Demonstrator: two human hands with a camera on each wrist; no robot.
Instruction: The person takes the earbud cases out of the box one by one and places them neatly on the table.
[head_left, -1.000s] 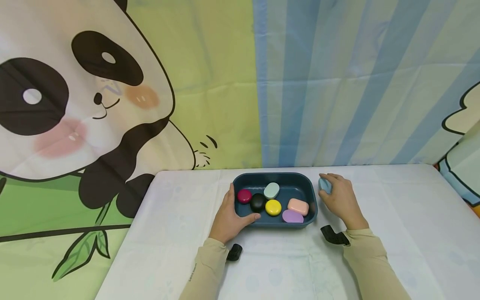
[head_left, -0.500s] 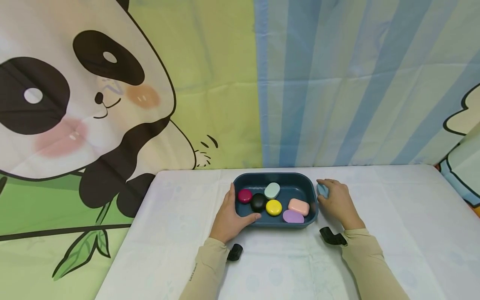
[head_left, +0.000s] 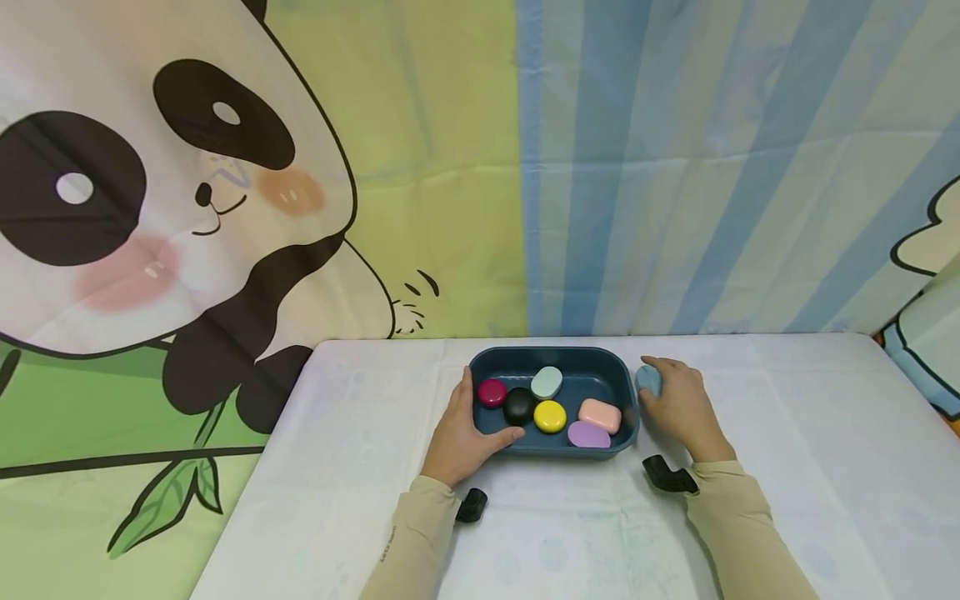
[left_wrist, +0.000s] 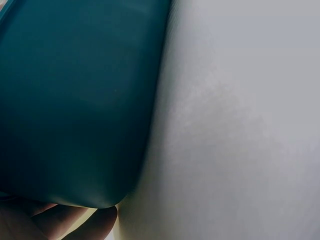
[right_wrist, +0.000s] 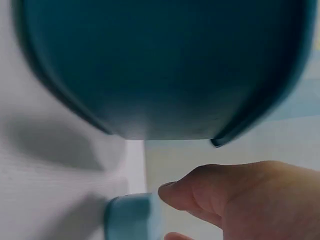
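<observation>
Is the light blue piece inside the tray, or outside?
Outside: the light blue piece is beside the tray, at the right hand.

Smooth plastic-looking tray (head_left: 600,363), glossy yellow piece (head_left: 550,417), cloth-covered table (head_left: 555,525)

Fingers (left_wrist: 100,224) — against a teal tray (left_wrist: 80,105).

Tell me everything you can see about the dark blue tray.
The dark blue tray is a shallow, rectangular container with rounded corners, raised walls and a smooth surface that looks like plastic. It stands upright on the white-covered table, its long sides running left to right. Six small, differently colored pieces lie inside. The left hand rests against its left end, thumb at the near side.
</observation>
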